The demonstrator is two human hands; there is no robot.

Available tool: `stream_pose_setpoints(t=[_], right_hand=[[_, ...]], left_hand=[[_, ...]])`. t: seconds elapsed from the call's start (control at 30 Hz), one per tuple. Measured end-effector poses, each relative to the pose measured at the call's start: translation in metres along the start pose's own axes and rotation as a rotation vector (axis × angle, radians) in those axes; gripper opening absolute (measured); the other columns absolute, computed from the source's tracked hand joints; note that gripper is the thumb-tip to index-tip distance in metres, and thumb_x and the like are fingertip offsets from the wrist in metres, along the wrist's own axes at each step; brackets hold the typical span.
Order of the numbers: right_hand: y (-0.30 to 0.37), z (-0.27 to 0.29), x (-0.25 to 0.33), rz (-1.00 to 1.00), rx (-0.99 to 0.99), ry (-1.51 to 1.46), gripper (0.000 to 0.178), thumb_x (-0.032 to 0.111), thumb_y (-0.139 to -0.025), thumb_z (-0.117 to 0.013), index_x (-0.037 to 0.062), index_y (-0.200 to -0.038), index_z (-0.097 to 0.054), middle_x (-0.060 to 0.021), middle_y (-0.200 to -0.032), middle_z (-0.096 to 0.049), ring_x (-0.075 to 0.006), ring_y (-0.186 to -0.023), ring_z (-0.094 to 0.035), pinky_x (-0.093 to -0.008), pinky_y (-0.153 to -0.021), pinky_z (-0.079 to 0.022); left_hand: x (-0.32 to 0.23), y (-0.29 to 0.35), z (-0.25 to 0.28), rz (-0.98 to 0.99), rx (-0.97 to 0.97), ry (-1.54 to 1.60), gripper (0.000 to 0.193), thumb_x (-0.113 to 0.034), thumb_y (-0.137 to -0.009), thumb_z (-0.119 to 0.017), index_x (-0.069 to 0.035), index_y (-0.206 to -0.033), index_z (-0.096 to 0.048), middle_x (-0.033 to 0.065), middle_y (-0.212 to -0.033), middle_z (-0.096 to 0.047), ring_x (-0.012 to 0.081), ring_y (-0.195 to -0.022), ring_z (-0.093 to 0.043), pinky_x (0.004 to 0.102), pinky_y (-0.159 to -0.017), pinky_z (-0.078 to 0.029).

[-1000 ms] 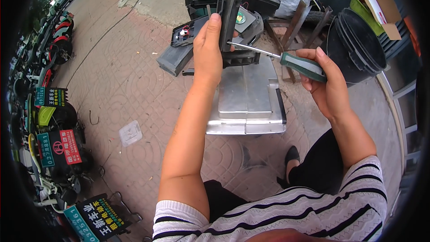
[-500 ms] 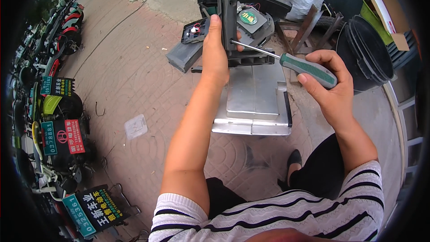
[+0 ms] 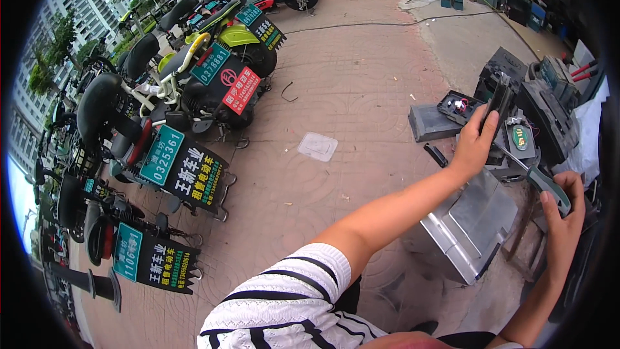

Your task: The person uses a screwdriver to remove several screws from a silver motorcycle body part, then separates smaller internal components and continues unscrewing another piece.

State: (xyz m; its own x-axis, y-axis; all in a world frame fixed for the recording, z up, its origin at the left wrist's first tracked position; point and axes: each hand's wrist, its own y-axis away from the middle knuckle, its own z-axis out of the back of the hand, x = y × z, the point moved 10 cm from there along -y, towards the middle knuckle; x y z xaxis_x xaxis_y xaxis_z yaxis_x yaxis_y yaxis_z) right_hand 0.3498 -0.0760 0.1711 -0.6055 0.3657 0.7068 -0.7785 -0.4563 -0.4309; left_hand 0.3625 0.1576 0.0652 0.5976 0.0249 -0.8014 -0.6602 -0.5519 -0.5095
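Observation:
My left hand (image 3: 475, 145) is closed around a long black plastic casing (image 3: 501, 98), which it holds up at a tilt. My right hand (image 3: 563, 210) grips the green and grey handle of a screwdriver (image 3: 547, 189). Its thin metal shaft points up and left toward the casing's lower part, but I cannot tell whether the tip touches it. Below both hands lies a silver metal box (image 3: 481, 216) with a raised lid panel. Just beyond my left hand is an opened dark case (image 3: 460, 105) with red and white wires inside.
Parked electric scooters (image 3: 213, 94) with hanging plates line the left side. A clear plastic lid (image 3: 318, 147) lies on the paving. More black cases (image 3: 549, 106), a grey box (image 3: 429, 123) and a small black piece (image 3: 436, 154) sit at the right. A cable (image 3: 361, 24) crosses the ground farther off.
The view has swung to the left, so my hands and the silver box now appear farther right and more scooters show. Both hands keep their hold on the casing and the screwdriver.

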Motion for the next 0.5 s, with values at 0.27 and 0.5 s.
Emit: stream_pose_setpoints(t=[0.27,0.5], right_hand=[[-0.005,-0.002,-0.059,-0.374,-0.013,-0.256,0.022,0.029,-0.097,-0.059,0.0067,-0.096,-0.057,0.0045,-0.062,-0.045,-0.0018,-0.047,-0.038,-0.0193,-0.043,-0.029],[-0.007,0.008,-0.044,-0.031,-0.007,-0.123,0.021,0.019,-0.093,-0.064,0.0044,-0.106,-0.057,-0.0003,-0.092,-0.055,-0.0027,-0.063,-0.043,-0.0188,-0.055,-0.035]], left_hand=[[0.011,-0.002,-0.003,0.071,-0.017,-0.047,0.047,-0.037,-0.102,-0.047,0.004,-0.123,-0.054,0.0150,-0.104,-0.064,0.0206,-0.096,-0.057,0.0309,-0.088,-0.044],[0.006,-0.006,-0.012,0.017,0.018,0.010,0.039,-0.038,-0.104,-0.045,-0.003,-0.115,-0.057,0.0002,-0.091,-0.056,0.0080,-0.082,-0.048,0.0226,-0.074,-0.041]])
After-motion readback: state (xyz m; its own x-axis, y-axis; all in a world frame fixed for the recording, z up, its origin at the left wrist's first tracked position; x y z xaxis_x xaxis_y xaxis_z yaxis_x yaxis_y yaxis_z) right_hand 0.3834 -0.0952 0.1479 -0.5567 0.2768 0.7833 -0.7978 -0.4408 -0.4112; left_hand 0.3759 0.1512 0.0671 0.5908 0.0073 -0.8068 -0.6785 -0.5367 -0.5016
